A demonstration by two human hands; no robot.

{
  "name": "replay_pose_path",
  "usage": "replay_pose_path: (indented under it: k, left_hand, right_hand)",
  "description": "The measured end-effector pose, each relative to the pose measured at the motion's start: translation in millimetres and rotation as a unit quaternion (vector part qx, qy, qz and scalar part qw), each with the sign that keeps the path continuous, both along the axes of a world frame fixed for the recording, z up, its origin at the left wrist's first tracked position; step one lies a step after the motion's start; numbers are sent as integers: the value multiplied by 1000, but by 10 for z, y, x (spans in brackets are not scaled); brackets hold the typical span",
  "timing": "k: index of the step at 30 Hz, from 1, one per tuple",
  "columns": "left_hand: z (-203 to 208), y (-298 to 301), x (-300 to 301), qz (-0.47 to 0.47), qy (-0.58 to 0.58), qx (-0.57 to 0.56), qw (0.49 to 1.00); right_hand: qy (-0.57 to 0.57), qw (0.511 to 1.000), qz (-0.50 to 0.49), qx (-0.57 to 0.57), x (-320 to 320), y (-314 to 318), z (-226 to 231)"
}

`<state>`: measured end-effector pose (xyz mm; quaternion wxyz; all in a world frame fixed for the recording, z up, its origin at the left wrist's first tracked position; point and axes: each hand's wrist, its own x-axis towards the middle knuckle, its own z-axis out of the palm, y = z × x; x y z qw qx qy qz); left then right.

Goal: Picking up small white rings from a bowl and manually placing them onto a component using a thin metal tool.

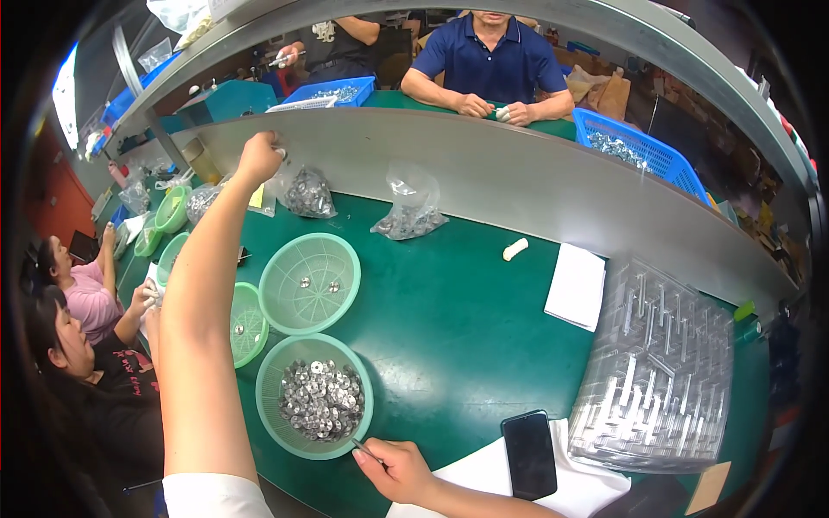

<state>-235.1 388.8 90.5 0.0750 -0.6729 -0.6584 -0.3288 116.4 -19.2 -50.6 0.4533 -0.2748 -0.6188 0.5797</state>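
My left hand (261, 157) is stretched far forward, above the bags along the partition. Its fingers are curled closed, with something small at the tips that I cannot make out. Just beyond and below it stands a clear plastic bag of metal parts (309, 193). My right hand (399, 471) grips a thin dark metal tool (369, 451) that looks like tweezers, beside the rim of a green basket (262, 399). Many small round metal parts (319, 401) fill that basket. Behind it, another green basket (285, 285) holds two metal discs (333, 287).
A black phone (529, 455) lies on white cloth near the front edge. Stacked clear plastic trays (652, 371) and white paper (576, 287) are at the right. Another bag (411, 207) leans near the metal partition (518, 181). Co-workers sit left and across.
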Motion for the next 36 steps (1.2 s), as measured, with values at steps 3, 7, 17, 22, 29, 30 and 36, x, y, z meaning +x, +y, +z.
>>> replay_pose_path:
  k: [3,7,17,22,29,30,36]
  left_hand:
    - [-70,-45,142,-7,-29,22,999]
    - [-140,-231,687,-136,21,-70,988]
    - [-1022,81,840,-143,136,-268,943]
    - [-1025,195,945,-131,173,-320,922]
    - [-696,-87,778,-132,206,-207,947]
    - [-559,-342,790,-180,192,-197,944]
    - [740,-2322,871,-193,166,-345,903]
  right_hand:
    - [-22,1000,13,6,25,32,-9]
    - [-36,999,17,6,21,45,-40]
    - [-5,1000,-2,2,4,37,-3]
    - [-10,1000,-4,8,5,34,-46]
    - [-32,999,-13,34,-9,48,31]
    - [-32,999,-22,21,-13,-103,86]
    - [-36,999,-33,22,68,38,-2]
